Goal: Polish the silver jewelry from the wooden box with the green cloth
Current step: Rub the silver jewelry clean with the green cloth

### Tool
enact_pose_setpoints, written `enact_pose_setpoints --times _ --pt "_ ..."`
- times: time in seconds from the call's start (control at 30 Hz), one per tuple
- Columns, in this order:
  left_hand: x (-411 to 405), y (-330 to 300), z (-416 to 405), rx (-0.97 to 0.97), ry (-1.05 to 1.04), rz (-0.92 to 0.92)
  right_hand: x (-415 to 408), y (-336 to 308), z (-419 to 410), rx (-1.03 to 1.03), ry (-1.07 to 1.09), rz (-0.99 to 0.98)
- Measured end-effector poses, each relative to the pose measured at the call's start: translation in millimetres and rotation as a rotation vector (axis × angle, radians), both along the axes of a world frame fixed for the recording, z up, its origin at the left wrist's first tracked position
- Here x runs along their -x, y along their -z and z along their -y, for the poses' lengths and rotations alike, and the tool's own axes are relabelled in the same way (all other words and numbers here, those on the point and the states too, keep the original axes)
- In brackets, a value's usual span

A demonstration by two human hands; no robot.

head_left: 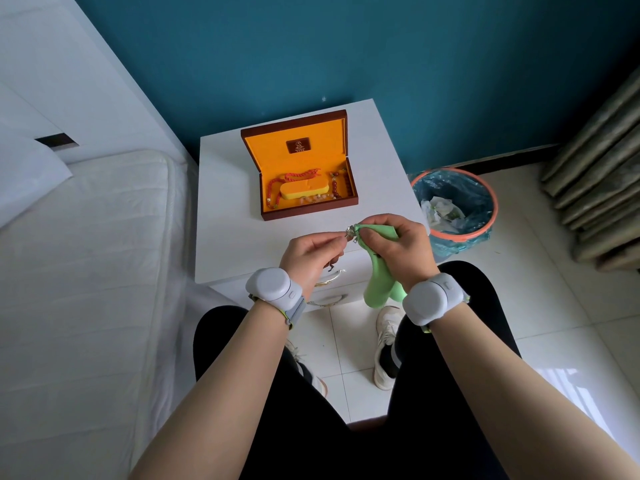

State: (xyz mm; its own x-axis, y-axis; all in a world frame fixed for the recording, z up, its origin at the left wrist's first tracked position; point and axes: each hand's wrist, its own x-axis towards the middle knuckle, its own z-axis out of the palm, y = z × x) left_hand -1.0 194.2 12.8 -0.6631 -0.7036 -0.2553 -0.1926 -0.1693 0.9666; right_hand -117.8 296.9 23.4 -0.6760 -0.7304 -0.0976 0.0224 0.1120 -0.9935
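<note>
While a white mattress (pixel 86 258) fills the left edge of the view, a white nightstand (pixel 228 244) stands beside it against a teal wall (pixel 346 50). On the nightstand top sits the wooden box (pixel 304 206), its lid propped open and its lining orange-yellow. Inside lie a red braided cord (pixel 294 176), dark brown beads (pixel 341 188) at the right side, pale beads along the front, and a yellow cushion (pixel 304 191) in the middle.

In front of the box, above the near edge of the nightstand, the person's left hand (pixel 310 256) pinches one end of a small silver jewelry piece (pixel 350 232) between thumb and fingertips; what kind of piece it is cannot be told at this size. A thin dark strand hangs below that hand. The right hand (pixel 398 247) is closed around the green cloth (pixel 379 278), pressing a fold of it against the other end of the jewelry, so the two hands meet at the piece. The rest of the cloth dangles down from the right fist in front of the nightstand's drawers. Both wrists carry grey-white bands (pixel 273 285).

Below, the person's legs in black trousers (pixel 450 393) frame a tiled floor, with a white shoe (pixel 386 344) showing between them. To the right of the nightstand stands an orange-rimmed waste bin (pixel 485 188) lined with a blue bag and holding crumpled paper. At the far right hang folds of a grey-beige curtain (pixel 599 181).
</note>
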Motion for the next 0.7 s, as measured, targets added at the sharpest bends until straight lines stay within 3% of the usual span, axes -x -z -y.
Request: enact_pose_setpoints --times 0.3,0.7 --pt "0.9 -4.9 1.1 0.149 0.027 0.060 -4.0 2.2 1.8 -0.040 0.003 -0.138" --pt "-1.0 -4.1 1.8 0.150 0.008 0.088 -2.7 1.4 2.2 -0.068 0.020 -0.299"
